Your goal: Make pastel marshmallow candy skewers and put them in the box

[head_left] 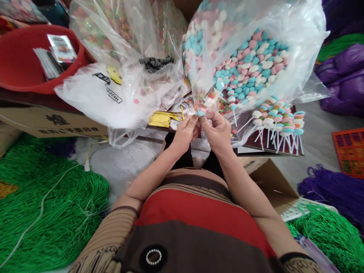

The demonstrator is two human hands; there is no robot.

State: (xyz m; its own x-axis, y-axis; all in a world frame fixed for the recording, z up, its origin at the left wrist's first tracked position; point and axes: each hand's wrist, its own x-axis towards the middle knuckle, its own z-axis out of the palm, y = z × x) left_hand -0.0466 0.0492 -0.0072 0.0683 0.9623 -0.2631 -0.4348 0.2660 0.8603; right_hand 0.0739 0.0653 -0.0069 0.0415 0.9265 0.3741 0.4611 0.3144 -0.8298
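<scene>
My left hand [186, 131] and my right hand [218, 131] meet at the table's front edge, fingers pinched together around something small. A bit of blue and pink shows at the fingertips; the rest is hidden by the fingers. Just left of them lies a bundle of yellow twist ties [159, 119]. Behind the hands are small printed packets [210, 97]. A large clear bag of pink, blue and white candies [250, 64] stands open beyond. To the right, several candy skewers on white sticks [280, 117] are piled at the table's edge.
A red basin [19, 57] with printed cards [61, 48] is at the left, beside a white plastic bag [113, 102]. Green cords [51, 201] cover the floor at left. An open cardboard box [270, 182] and purple cords [335, 189] lie below right.
</scene>
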